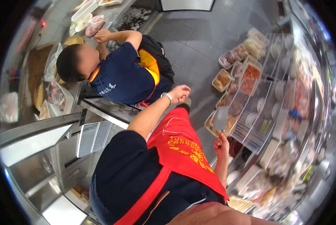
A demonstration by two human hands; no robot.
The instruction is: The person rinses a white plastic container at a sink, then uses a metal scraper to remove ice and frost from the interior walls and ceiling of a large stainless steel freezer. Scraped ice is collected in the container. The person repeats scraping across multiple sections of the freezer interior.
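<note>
My right hand [221, 144] grips the handle of a cleaver [220, 118]. Its broad metal blade points away from me, over a food tray [210, 126] at the foot of the wire rack. My left hand [179, 94], with a metal-band watch [167, 98] on the wrist, hangs in front of my red apron [179, 135]. The fingers there are loosely curled and nothing shows in them. A co-worker in a dark blue shirt [123, 76] is just beyond and to the left, with one hand [102, 35] by a bag of meat [94, 26].
To the right, a wire rack [265, 92] holds stacked plates [252, 119]. Trays of food [223, 80] stand beside it, and bagged meat [280, 157] fills the far side. A steel cabinet with a glass-like panel [38, 140] stands left. Grey tile floor [187, 45] lies ahead.
</note>
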